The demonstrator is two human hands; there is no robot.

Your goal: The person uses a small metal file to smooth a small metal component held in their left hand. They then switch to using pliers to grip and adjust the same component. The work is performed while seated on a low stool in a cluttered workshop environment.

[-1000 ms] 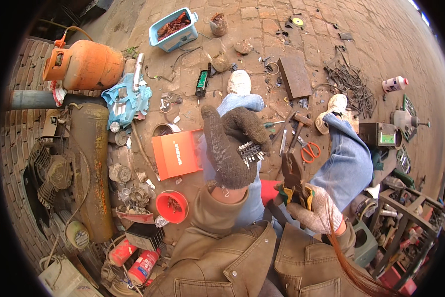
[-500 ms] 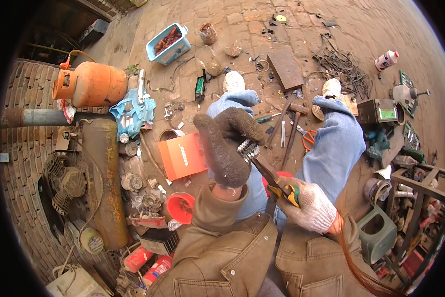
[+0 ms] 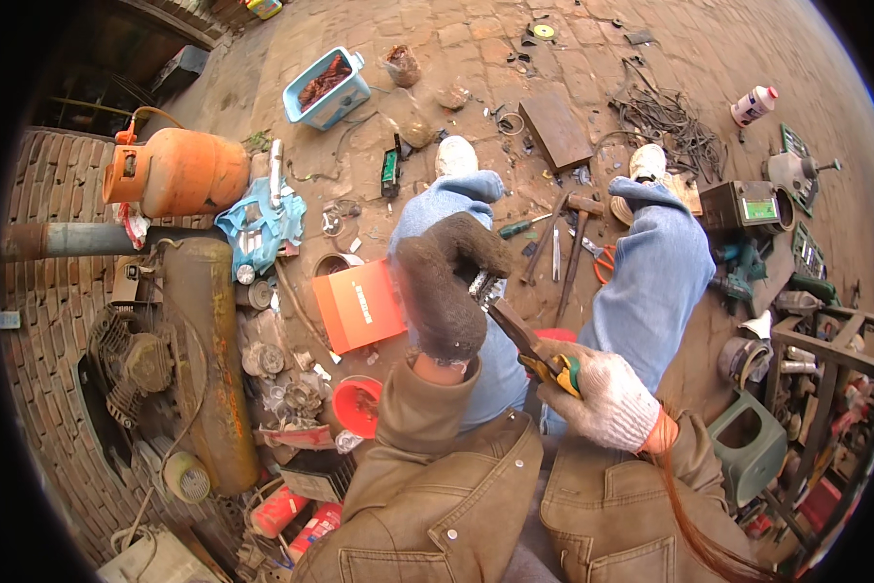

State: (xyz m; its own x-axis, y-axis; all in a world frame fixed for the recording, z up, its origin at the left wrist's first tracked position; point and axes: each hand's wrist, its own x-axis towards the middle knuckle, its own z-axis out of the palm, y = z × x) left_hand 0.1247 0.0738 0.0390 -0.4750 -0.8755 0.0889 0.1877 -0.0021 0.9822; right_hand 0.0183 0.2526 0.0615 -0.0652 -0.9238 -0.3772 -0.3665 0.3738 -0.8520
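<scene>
My left hand (image 3: 445, 282), in a dark grey knit glove, is closed round a small part (image 3: 481, 288) with metal pins or teeth, partly hidden by the fingers. My right hand (image 3: 602, 398), in a pale knit glove, grips pliers (image 3: 511, 330) with yellow-and-green handles. Their jaws reach up to the small part and touch or nearly touch it. Beside my left hand lies an orange cardboard box (image 3: 357, 306), with a red bucket (image 3: 354, 406) below it. Beyond the pliers, orange-handled scissors (image 3: 602, 262) and a hammer (image 3: 575, 228) lie on the bricks, partly behind my leg.
At the left are an orange gas cylinder (image 3: 189, 175), a rusty tank (image 3: 228, 369) and motor parts. A blue tub (image 3: 325, 87), a metal block (image 3: 553, 131) and tangled cables (image 3: 665, 126) lie ahead. At the right stand a metal frame (image 3: 830, 355) and a green stool (image 3: 743, 447).
My right hand has brought the pliers up and left to the small part. My left glove's fingers have curled further over the part. The view has shifted a little.
</scene>
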